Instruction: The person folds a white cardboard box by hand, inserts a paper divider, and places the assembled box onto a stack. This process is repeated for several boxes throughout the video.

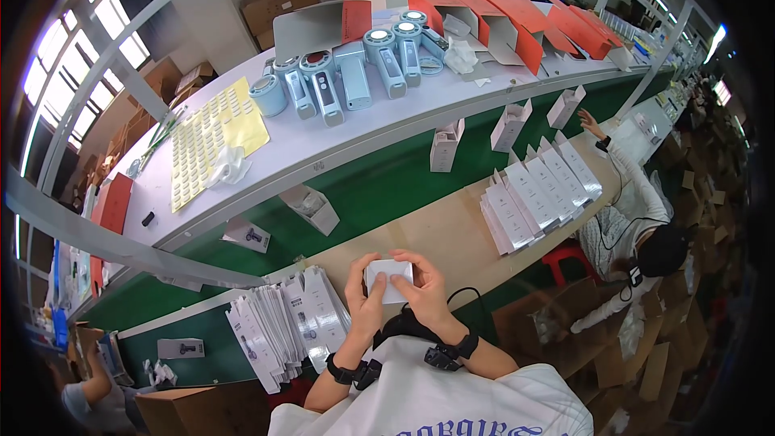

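A small white box (395, 281) is held up in front of my chest, with one end facing me. My left hand (364, 291) is closed on its left side, the thumb pressing on the white face. On the other side my right hand (425, 284) grips it the same way, thumb on the face too. Left of my hands lies a fanned stack of flat printed cartons (270, 331). Farther right along the bench stand several upright white boxes (533, 198) in a row, flaps up.
Light-blue handheld devices (325, 97) stand on the raised shelf beside a yellow sticker sheet (218, 141) and red boxes (517, 24). An open white box (313, 208) stands below the shelf. A co-worker (638, 234) sits at right; brown cartons (557, 319) lie behind.
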The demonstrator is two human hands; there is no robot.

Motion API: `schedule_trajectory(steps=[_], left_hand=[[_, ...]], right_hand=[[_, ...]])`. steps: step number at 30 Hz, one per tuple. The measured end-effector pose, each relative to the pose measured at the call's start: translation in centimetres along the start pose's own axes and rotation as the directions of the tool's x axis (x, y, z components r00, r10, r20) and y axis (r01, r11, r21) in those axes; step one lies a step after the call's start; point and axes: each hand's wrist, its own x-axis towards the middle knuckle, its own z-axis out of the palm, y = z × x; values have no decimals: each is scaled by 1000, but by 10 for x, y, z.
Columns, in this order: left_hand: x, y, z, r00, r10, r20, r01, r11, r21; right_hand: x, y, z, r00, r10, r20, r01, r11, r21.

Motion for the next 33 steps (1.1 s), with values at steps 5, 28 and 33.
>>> schedule_trajectory(steps=[5, 28, 33], left_hand=[[0, 2, -2, 999, 12, -51, -20, 987, -162], [-59, -203, -138, 772, -451, -447, 571, 183, 801], [-59, -212, -132, 845, -408, -346, 469, 254, 846]], right_hand=[[6, -14, -9, 992, 127, 27, -130, 973, 192], [21, -3, -266, 928, -348, 135, -11, -389, -921], [25, 1, -218, 890, -454, -30, -179, -288, -941]])
